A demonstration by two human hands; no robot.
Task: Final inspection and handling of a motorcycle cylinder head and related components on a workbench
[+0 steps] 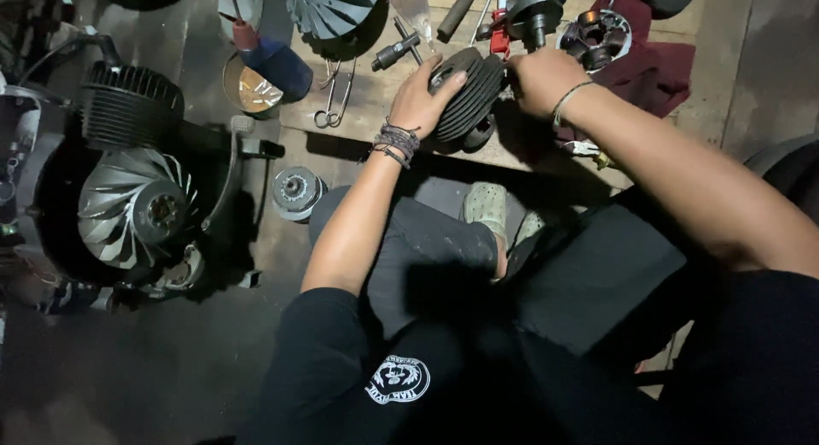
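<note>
The scene is dim, and the light falls from above onto the wooden board point(375, 112) at the top, which is the brightest part. The lower half sinks into deep shadow, where dark clothing loses detail. A metal tin point(249, 90) shows small glare. The edges bend slightly, and fine detail looks soft.

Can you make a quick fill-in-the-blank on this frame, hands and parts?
1. Both hands grip a dark finned ____ on the wooden board.
2. The left hand wears several ____ at the wrist.
3. The pliers lie to the ____ of the left hand in the picture.
4. The stator ring rests on a dark red ____, beyond the right hand.

Missing words: cylinder; bracelets; left; cloth
</note>
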